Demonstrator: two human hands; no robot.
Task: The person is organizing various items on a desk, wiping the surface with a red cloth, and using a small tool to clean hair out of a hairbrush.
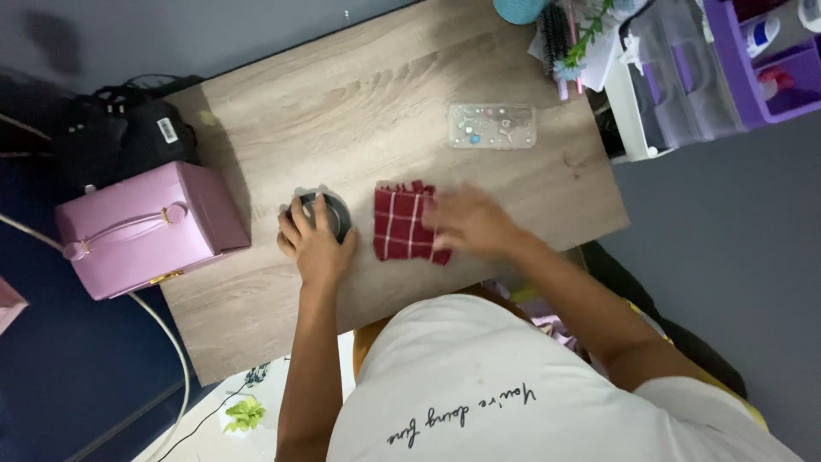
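On a wooden table (376, 94), my left hand (313, 242) is curled over a small round dark container (333, 214) with a silvery rim, gripping it from above. To its right lies a folded red cloth (400, 224) with a white check pattern. My right hand (469, 221) rests flat on the cloth's right edge, fingers pointing left; the hand is motion-blurred.
A pink case (145, 229) with a handle sits at the table's left edge, with a black bag (120, 137) behind it. A clear phone case (492, 126) lies further back. A white and purple organiser (701, 68) stands at the right.
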